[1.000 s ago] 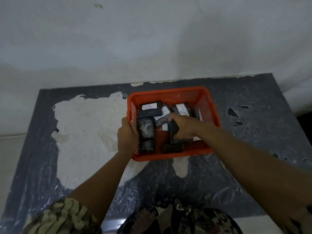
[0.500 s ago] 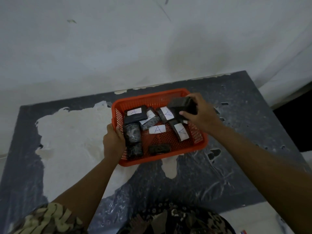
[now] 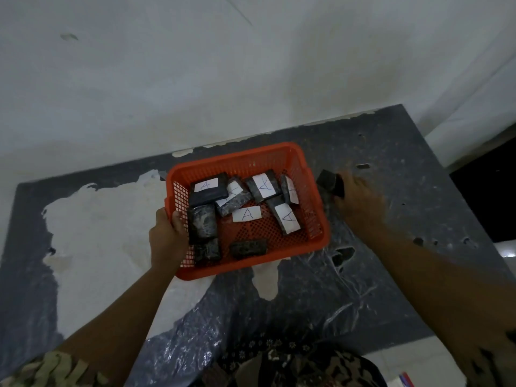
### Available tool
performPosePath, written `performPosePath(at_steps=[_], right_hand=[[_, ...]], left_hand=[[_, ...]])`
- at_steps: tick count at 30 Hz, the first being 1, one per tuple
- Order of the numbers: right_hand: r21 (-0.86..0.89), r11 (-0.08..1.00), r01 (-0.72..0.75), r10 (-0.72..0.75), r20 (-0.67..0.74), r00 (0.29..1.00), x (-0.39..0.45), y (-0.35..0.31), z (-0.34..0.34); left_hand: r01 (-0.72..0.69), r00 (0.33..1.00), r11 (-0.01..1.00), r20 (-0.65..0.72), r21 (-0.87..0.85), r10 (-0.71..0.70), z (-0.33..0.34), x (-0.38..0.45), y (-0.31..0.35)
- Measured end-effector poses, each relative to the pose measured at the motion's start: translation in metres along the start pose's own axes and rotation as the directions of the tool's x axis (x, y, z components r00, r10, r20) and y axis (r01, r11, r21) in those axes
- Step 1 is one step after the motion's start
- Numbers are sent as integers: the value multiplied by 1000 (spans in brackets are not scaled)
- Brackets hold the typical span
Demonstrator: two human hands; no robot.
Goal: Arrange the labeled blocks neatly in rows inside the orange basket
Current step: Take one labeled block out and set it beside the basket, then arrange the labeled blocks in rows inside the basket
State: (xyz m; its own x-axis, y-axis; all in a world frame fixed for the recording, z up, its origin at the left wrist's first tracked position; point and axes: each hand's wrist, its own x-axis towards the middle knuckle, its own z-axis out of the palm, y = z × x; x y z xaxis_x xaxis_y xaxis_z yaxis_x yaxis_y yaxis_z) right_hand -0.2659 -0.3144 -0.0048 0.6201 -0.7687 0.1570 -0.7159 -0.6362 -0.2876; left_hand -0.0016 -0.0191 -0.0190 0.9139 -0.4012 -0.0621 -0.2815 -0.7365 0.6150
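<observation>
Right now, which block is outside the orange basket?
The dark block in the right hand, on the table right of the orange basket; the others lie inside.

- A pale wall (image 3: 195, 65) fills the upper part of the view, plain and whitish, with a small dark smudge (image 3: 68, 37) near the top left.
- A dark grey table (image 3: 391, 169) stands against it, its top worn through in a big whitish patch (image 3: 92, 233) on the left.
- A crinkled clear plastic sheet (image 3: 321, 303) lies over the tabletop.
- At the right a dark opening (image 3: 488, 202) shows beside the table.
- The light is dim and cool.
</observation>
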Motion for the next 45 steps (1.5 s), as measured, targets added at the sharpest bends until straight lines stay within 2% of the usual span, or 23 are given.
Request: performPosePath(at_steps=[4,10,20,23,25,27,31,35,37,38,41,43,45], right_hand=[[-7,993,118,-116,139,983,-14,2,17],[77,972,223,-232,138,963,-39,25,25],[218,976,24,-77,238,968,-37,31,29],[293,956,-31,-26,186,982,-31,24,19],[357,929,-100,86,54,995,-21,13,9],[408,907,-106,127,-24,992,-8,-5,-1],[462,887,-17,33,-26,999,10,-63,-9],[532,840,105,-129,7,992,7,-132,4],[559,828,53,-135,107,985,1,-165,17],[551,835,-20,-118,214,970,-2,-181,25],[496,818,-293,-13,525,851,-10,-220,52],[471,774,-422,50,620,783,-14,-238,70],[452,743,-494,99,656,748,-18,-249,84]], left_hand=[[6,1000,1000,-6,23,-6,0,-1,2],[10,1000,1000,-3,25,-10,-1,-1,3],[12,1000,1000,2,25,-12,-2,0,2],[18,1000,1000,1,16,-18,-2,1,0],[3,1000,1000,-2,12,-3,-2,1,-1],[-2,1000,1000,0,-4,2,-1,1,-3],[-4,1000,1000,1,-30,4,0,2,-5],[-15,1000,998,-6,-64,15,0,2,-8],[-17,1000,997,-8,-78,17,0,2,-9],[-18,1000,996,-9,-87,17,-1,2,-10],[-18,1000,995,-2,-99,17,-1,2,-11],[-16,1000,993,5,-115,17,-1,2,-11],[-16,1000,992,0,-125,16,0,3,-12]])
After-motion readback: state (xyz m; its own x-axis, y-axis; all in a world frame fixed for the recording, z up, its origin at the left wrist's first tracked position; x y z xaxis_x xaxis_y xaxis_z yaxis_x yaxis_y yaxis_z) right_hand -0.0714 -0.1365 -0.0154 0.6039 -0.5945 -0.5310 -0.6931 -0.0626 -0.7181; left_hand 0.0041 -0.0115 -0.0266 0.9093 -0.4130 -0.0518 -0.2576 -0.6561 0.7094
